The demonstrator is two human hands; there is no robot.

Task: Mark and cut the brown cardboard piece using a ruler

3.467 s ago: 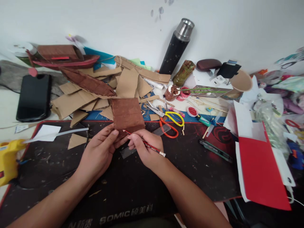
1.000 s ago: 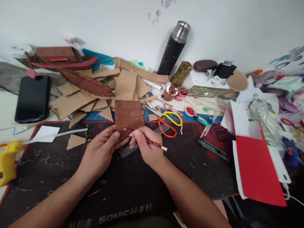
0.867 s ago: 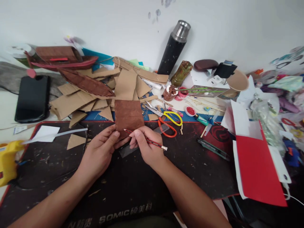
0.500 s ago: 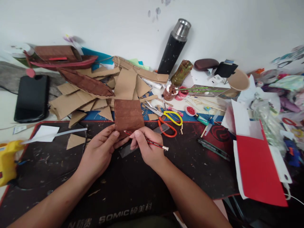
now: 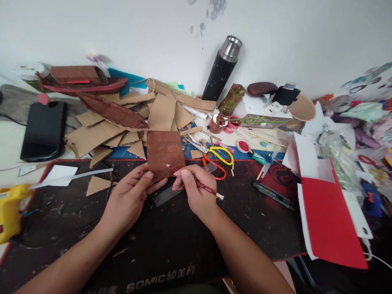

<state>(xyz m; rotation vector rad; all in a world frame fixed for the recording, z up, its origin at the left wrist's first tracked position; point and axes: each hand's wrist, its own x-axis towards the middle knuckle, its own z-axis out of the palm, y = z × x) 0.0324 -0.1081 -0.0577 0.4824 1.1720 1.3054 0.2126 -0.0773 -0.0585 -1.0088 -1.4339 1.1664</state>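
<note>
My left hand [image 5: 132, 192] grips the lower left corner of a brown-painted square of cardboard [image 5: 164, 150], thumb in front and fingers behind. Pinched in my right hand [image 5: 199, 185] is a red and black pencil [image 5: 206, 187], its tip over the lower right part of the square. A clear plastic ruler [image 5: 168, 196] lies on the dark mat [image 5: 171, 241] beneath, partly covered by my right hand. Just beyond that hand are scissors [image 5: 219, 157] with one yellow and one orange handle.
Cardboard scraps [image 5: 98, 132] pile up behind the square, with a brown boat-shaped piece [image 5: 113, 110] on top. A model boat [image 5: 82, 81] and a black thermos [image 5: 220, 71] stand by the wall. At left lies a yellow glue gun [image 5: 12, 208]; a utility knife [image 5: 273, 195] and red card [image 5: 332, 224] lie right.
The pencil tip and my right hand have shifted right and slightly up on the brown square. My left hand keeps its hold. The whole view has tilted slightly.
</note>
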